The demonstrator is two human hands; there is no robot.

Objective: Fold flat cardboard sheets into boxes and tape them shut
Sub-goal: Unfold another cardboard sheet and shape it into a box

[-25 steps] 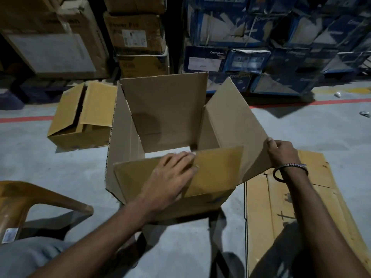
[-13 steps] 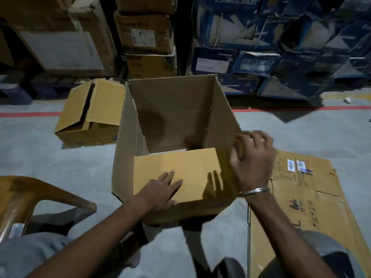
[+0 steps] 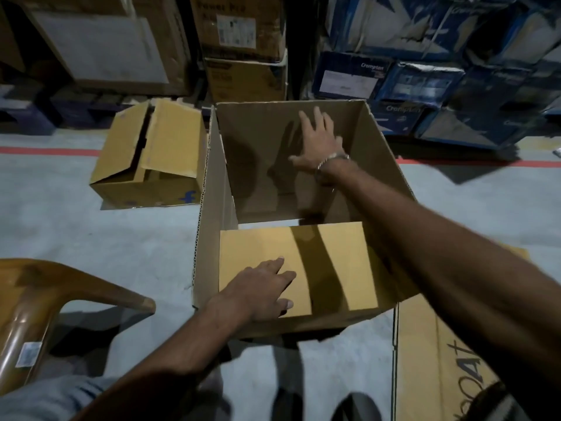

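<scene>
Your left hand [image 3: 261, 288] pressed flat on the open brown cardboard box's [image 3: 212, 238] near flap; your right hand [image 3: 318, 141], fingers spread, reached to its far flap.

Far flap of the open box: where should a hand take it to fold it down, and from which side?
Take the far flap at its free top edge near the middle, reaching over the box from the near side, then pull toward you. It stands upright, hinged low, so the top edge probably gives most leverage. The right hand already lies spread against its inner face; the left hand presses the near flap flat.
</scene>
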